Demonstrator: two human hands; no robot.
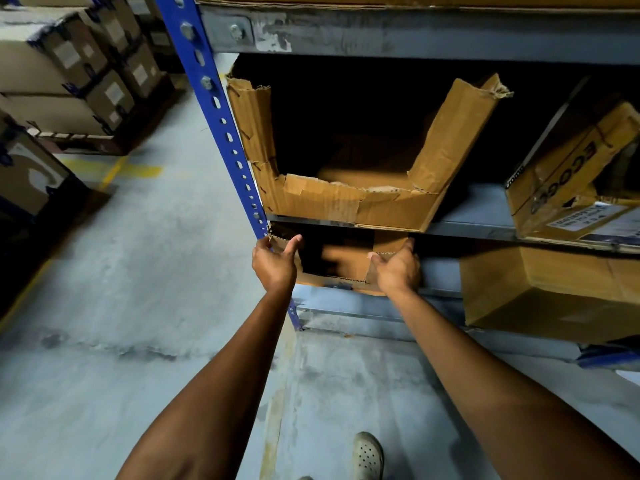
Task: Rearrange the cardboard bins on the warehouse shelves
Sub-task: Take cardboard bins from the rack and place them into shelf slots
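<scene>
Two hands on the bin (346,266) at the front of the lower shelf (346,308), just right of the blue post (221,123). Left hand (275,263) gripping its left front corner, thumb up against the front wall, fingers (263,243) curled round the side; right hand (398,271) clasping the right wall, fingers wrapped behind it. Directly beneath the upper bin (346,202), a closed box (536,289) off to the right.
</scene>
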